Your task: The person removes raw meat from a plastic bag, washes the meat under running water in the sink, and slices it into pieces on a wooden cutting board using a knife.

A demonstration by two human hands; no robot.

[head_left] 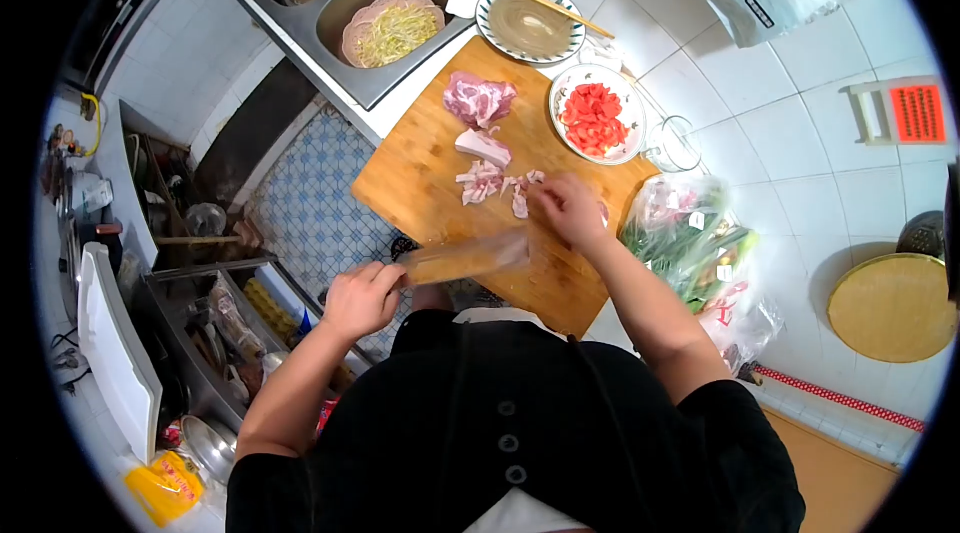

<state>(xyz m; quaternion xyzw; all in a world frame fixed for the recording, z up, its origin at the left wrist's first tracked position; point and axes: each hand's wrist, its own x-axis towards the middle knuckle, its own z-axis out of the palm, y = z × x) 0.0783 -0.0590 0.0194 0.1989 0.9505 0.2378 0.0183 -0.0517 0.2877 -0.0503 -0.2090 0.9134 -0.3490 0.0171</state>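
My left hand (362,301) is closed round the handle of a kitchen knife (470,257), whose broad blade is smeared by motion over the near part of the wooden cutting board (400,188). At the board's right side my right hand (568,210) has its fingers bent together, the tips at small cut bits of raw meat (520,195). Left of these bits lies a little heap of meat slices (481,181). Behind it are a pale fatty strip of meat (482,146) and a larger raw chunk (479,99).
A bowl of chopped red pieces (594,113) stands on the board's far right corner, beside a glass cup (674,145). Chopsticks (555,9) lie across a patterned plate (500,25). Bagged greens (690,243) sit at right. Bean sprouts (402,33) fill a pink basket in the sink (372,91).
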